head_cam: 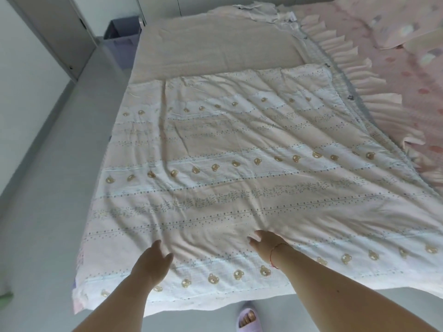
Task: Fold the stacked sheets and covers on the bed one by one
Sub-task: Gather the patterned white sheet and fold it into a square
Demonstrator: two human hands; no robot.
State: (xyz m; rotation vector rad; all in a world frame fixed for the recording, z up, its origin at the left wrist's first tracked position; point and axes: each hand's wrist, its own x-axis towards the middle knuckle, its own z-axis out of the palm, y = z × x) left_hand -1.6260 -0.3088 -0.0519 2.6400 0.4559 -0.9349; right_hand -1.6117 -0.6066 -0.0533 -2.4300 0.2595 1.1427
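A pale cover [239,168] printed with bear heads and dotted stripes lies spread over the near half of the bed, its near edge hanging over the bed's foot. My left hand [153,262] rests flat on it near the front, fingers straight. A little further in, my right hand [263,244] also lies on the cover with relaxed fingers; a red string circles its wrist. Under the cover lies a plain beige sheet [215,46], bare at the far end.
A pink frilled cover [395,80] with a floral print fills the bed's right side. Crumpled pale cloth [261,10] sits at the far edge. A dark bin [122,32] stands on the grey floor at far left. My foot in a lilac slipper [248,318] is below.
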